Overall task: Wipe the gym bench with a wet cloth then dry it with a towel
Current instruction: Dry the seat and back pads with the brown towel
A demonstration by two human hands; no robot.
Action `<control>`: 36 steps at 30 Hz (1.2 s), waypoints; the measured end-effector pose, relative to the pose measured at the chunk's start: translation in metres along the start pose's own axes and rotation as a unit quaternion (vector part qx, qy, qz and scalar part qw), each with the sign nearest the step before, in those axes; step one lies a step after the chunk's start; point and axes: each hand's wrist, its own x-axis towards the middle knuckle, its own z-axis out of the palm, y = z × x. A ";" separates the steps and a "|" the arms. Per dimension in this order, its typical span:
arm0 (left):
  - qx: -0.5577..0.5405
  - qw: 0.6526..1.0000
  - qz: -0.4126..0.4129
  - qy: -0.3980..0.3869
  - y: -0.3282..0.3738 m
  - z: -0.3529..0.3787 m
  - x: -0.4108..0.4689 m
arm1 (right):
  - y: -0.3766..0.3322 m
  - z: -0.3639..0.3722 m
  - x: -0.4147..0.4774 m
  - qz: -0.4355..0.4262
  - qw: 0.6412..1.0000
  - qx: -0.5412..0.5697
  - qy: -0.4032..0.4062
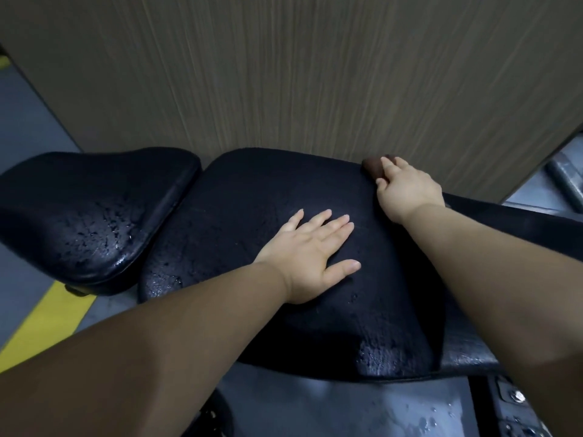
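The black gym bench has a wet, shiny seat pad [94, 222] at the left and a longer back pad [381, 357] in the middle. A dark fuzzy towel [252, 197] lies spread over most of the back pad. Wet patches of the pad show at the towel's near edges. My left hand [312, 257] presses flat on the towel with straight, spread fingers. My right hand [407, 187] is at the far edge of the bench, fingers curled over a small brown cloth wad [372, 167]. Most of that wad is hidden under the hand.
A wood-grain wall panel [315, 74] stands right behind the bench. Grey floor with a yellow stripe [47, 323] lies at the left. Metal frame parts and bolts [514, 398] sit at the lower right, with water drops on the floor below the bench.
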 end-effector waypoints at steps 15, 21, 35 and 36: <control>0.018 1.000 -0.007 -0.003 -0.003 0.001 0.002 | 0.000 -0.002 -0.026 -0.027 1.000 -0.004 0.004; 0.022 1.000 -0.016 -0.007 -0.001 0.000 0.000 | 0.001 -0.004 -0.101 -0.075 0.997 -0.002 0.002; -0.027 0.999 -0.026 0.014 0.002 -0.005 -0.005 | 0.009 0.020 -0.280 -0.134 0.988 0.048 0.059; -0.027 0.999 -0.026 0.014 0.003 -0.005 -0.005 | 0.009 0.021 -0.284 -0.135 0.988 0.055 0.056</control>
